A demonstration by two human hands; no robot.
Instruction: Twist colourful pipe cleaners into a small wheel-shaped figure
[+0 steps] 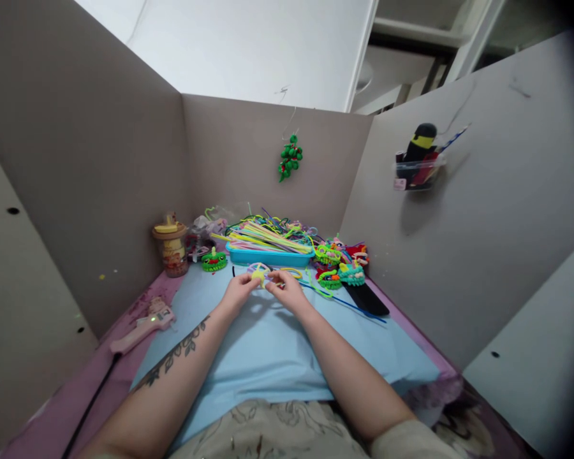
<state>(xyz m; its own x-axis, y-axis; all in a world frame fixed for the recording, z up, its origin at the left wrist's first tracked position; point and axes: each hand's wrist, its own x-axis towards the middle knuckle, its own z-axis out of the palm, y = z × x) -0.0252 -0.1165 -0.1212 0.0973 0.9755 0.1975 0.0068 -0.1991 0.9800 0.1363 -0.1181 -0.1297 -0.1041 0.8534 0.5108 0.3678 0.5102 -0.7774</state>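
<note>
Above the light blue cloth (263, 344), my left hand (238, 292) pinches a small yellow-and-lilac pipe-cleaner piece (258, 274). The fingers of my right hand (287, 292) close on the piece's right side. Its yellow part is rounded, with lilac loops behind; finer detail is too small to make out. Just beyond my hands, a blue tray (270, 258) holds many loose pipe cleaners (268, 236). A dark blue pipe cleaner (349, 306) lies on the cloth to the right of my right hand.
On the left are a pink glue gun (146, 328) with a cord, a lidded cup (172, 252) and a green pipe-cleaner figure (213, 260). Several colourful figures (351, 274) sit at right beside a black strip (367, 299). Grey panels (249, 159) surround the table.
</note>
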